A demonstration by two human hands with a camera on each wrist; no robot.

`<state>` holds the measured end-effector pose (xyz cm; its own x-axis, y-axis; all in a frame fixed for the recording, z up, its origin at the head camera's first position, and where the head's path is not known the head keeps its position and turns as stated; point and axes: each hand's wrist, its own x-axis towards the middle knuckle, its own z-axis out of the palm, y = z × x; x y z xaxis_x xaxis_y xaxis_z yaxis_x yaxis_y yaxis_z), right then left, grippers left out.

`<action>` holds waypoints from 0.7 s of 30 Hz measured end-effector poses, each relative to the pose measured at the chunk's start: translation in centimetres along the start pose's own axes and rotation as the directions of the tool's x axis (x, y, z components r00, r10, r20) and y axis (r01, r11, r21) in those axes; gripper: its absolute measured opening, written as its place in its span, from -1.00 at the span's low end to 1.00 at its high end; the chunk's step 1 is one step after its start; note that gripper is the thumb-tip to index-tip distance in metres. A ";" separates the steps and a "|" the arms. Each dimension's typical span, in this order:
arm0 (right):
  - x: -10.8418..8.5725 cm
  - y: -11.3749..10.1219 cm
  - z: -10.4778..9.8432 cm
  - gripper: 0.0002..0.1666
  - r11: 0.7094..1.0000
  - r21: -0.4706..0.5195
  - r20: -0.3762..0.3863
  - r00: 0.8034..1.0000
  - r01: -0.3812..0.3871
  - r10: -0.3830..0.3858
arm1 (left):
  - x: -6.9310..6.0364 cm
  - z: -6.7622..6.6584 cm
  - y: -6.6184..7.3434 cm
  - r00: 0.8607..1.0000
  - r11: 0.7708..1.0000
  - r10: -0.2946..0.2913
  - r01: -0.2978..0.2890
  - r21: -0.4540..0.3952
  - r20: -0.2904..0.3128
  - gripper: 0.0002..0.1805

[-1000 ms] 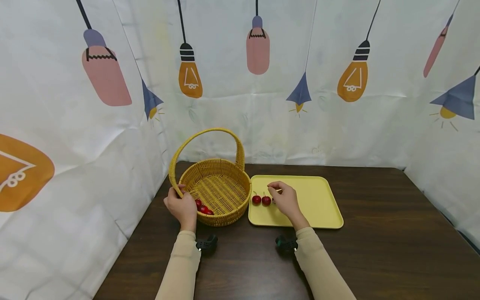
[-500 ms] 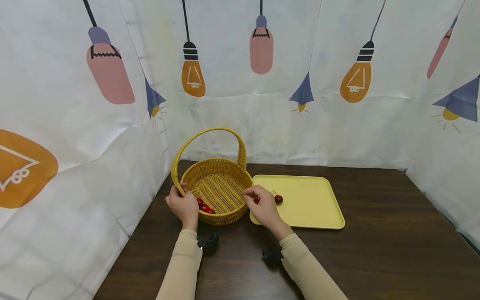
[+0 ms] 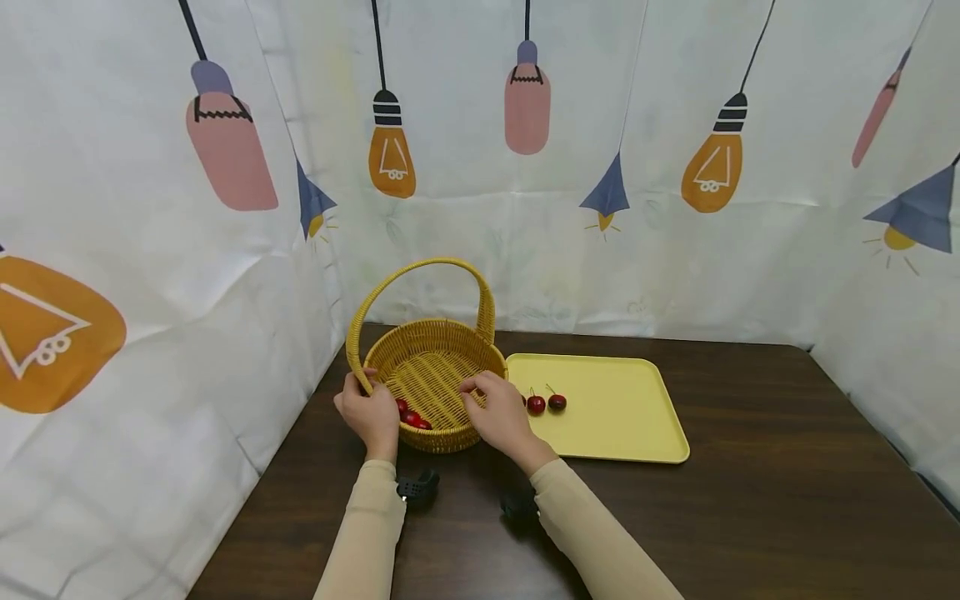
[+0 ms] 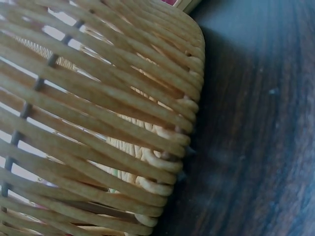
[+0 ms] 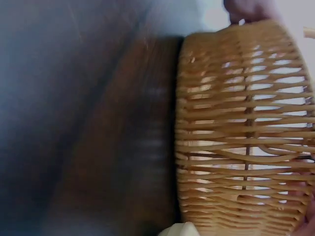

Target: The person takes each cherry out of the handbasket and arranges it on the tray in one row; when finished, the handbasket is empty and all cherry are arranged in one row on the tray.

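Observation:
In the head view, a yellow wicker basket (image 3: pixel 429 330) with a tall arched handle stands on the table. My left hand (image 3: pixel 371 419) grips it at the left, where the handle meets the rim. Several red cherries (image 3: pixel 412 418) lie inside near that hand. Over the basket's right front rim is my right hand (image 3: pixel 498 417), thumb and forefinger drawn together; whatever may be between or behind them is hidden. On the yellow tray (image 3: pixel 622 417), dark red cherries (image 3: pixel 536 405) with stems sit by the left edge, one partly covered by the right hand. Both wrist views mostly show basket weave (image 4: pixel 98 103).
A dark brown wooden table (image 3: pixel 772 467) carries everything, with the tray touching or very near the basket's right side. Behind and to the left hangs a white cloth (image 3: pixel 465 225) printed with lamps. Black bands (image 3: pixel 420 487) sit on both wrists.
My right hand has moved left from above the tray to over the basket's right rim, uncovering cherries on the tray. The left hand keeps its grip on the basket.

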<state>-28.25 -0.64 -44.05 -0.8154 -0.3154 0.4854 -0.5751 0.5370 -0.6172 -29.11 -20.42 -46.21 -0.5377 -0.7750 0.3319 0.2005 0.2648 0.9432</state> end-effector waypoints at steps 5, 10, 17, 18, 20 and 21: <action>2.3 -0.9 1.0 -0.77 0.975 -0.216 0.174 0.980 -0.056 0.095 | 0.1 -0.1 0.0 1.000 1.000 0.005 -0.005 0.000 -0.001 -0.86; 3.7 -2.1 2.1 -0.62 0.966 -0.257 0.368 0.920 -0.038 0.134 | 0.0 0.1 -0.1 1.000 1.000 0.005 -0.005 0.008 0.000 -0.84; 4.4 -3.2 3.9 -0.49 0.969 -0.249 0.507 0.853 0.004 0.127 | 0.0 0.2 0.0 1.000 1.000 0.003 -0.003 0.015 0.004 -0.86; 4.5 -3.3 4.0 -0.51 0.969 -0.247 0.523 0.843 0.007 0.128 | 0.0 0.2 0.0 1.000 1.000 0.003 -0.003 0.012 0.001 -0.86; 4.6 -3.3 4.1 -0.58 0.973 -0.230 0.556 0.821 0.003 0.129 | 0.1 0.1 -0.1 1.000 1.000 0.003 -0.003 0.011 -0.007 -0.86; 4.6 -3.4 4.2 -0.62 0.975 -0.222 0.570 0.812 0.006 0.125 | 0.1 0.1 -0.2 1.000 1.000 0.003 -0.003 0.012 -0.012 -0.86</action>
<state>-30.38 -7.18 -42.32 -0.7714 -0.6353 -0.0361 -0.5511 0.6954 -0.4613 -29.26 -20.50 -46.34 -0.5276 -0.7808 0.3348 0.1926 0.2739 0.9423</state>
